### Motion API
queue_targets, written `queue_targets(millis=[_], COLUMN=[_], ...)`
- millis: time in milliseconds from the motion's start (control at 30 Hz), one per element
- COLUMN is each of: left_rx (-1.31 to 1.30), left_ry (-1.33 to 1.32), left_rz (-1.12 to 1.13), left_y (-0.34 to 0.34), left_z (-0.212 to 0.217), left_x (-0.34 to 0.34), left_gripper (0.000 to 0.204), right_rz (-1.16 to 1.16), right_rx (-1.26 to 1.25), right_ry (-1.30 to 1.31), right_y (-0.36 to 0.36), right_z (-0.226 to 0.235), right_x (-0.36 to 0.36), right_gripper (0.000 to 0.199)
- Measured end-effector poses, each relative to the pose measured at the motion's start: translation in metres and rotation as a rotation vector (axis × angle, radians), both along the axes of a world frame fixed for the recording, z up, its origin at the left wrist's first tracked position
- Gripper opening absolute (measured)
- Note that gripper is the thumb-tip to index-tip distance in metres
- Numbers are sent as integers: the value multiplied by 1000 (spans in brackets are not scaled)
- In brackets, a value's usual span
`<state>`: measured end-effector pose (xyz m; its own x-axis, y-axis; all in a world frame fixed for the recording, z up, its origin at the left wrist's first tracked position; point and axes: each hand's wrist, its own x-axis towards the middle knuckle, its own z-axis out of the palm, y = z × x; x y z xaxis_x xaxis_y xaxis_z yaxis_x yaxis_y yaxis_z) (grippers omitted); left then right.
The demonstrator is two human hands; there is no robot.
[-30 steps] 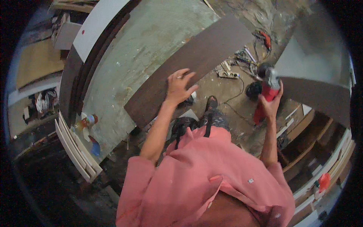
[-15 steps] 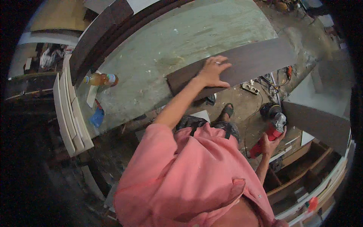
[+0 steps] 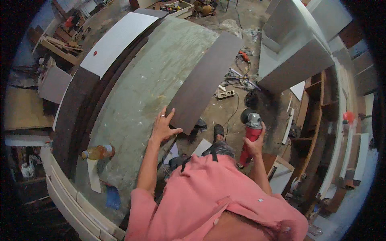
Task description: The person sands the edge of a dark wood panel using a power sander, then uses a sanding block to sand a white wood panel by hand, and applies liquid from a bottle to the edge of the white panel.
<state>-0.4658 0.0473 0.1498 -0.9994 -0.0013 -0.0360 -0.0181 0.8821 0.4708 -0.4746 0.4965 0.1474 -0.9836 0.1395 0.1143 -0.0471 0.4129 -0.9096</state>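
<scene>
Through the head camera I see both bare hands at work height. My left hand [image 3: 163, 129] is spread and unclenched, thumb well away from the fingers, with a ring on one finger; it lies at the near left corner of a dark brown board [image 3: 207, 84], thumb and a forward fingertip touching its edges. My right hand [image 3: 255, 143] is wrapped around the red body of a grinder [image 3: 252, 133], which it holds above the floor [image 3: 237, 120], apart from the board.

The board is a long, flat, smooth rectangle with straight edges. It lies along the right side of the desk [image 3: 140, 92], its long axis running from the near end by my left hand away toward the far right. The desk top is dull green, scuffed and speckled with pale flecks. The grinder has a grey metal head and a dark round disc; its disc end points away from me, its tail back toward my body. On the desk's near left part lies a bottle [image 3: 100, 152] of amber liquid, on its side.
</scene>
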Motion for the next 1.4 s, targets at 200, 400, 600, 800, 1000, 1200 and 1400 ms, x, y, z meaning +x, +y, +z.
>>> queue_targets(millis=[200, 400, 600, 800, 1000, 1200, 1400], left_rx=[35, 18, 163, 448, 418, 66, -34], left_ry=[154, 145, 125, 38, 92, 58, -4], left_rz=[-191, -158, -224, -221, -239, -72, -79], left_y=[-32, -31, -46, -66, -71, -15, 24], left_z=[-31, -24, -36, -35, -36, -18, 3], left_x=[-5, -2, -14, -20, -14, 4, -46], left_gripper=[90, 85, 66, 56, 73, 108, 127], right_rz=[-145, -193, -212, -208, -207, -213, -183], right_rx=[6, -11, 93, 9, 18, 112, 68], right_ry=[-83, -52, -49, -50, -77, -84, -110], right_y=[12, 9, 8, -9, -21, -20, -26], right_z=[-19, -8, -23, -22, -9, -8, 5], right_x=[32, 58, 86, 108, 120, 131, 128], right_gripper=[108, 106, 109, 110, 110, 110, 110])
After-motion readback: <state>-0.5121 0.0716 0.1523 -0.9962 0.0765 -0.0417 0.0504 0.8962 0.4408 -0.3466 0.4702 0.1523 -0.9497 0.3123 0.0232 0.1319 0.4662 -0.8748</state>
